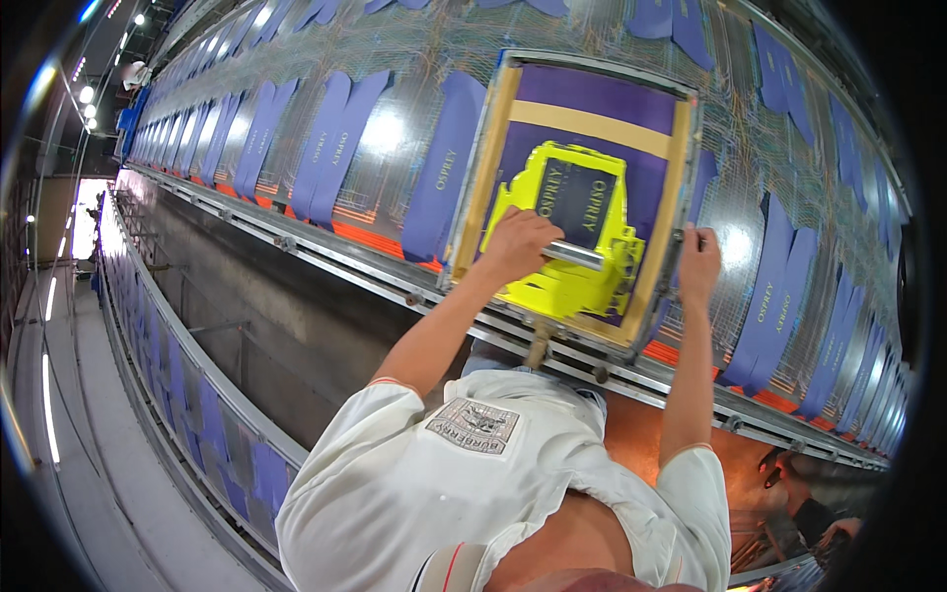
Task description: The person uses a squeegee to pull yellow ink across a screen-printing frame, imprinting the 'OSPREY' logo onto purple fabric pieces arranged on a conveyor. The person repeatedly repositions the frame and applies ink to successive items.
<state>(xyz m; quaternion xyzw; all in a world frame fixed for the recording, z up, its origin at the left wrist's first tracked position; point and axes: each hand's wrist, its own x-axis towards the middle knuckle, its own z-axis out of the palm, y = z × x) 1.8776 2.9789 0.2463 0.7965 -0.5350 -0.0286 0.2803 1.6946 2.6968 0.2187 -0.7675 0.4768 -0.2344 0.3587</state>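
Observation:
A screen-printing frame (486, 163) lies over the long printing table in front of me, its mesh purple with tan tape along the borders. Bright yellow ink (552, 293) is spread around a dark rectangle with lettering in the mesh. My left hand (523, 244) is closed around one end of a squeegee (577, 256) with a metallic bar, which rests across the lower part of that rectangle. At the frame's right side, my right hand (699, 261) has its fingers curled on the outer edge. The underside of the frame is hidden.
Purple fabric pieces (434, 173) with printed lettering lie in rows along the table on both sides of the frame. A metal rail (380, 286) runs along the near edge. Another table (197, 370) with purple pieces stands at left. Another person's hand (840, 533) shows at lower right.

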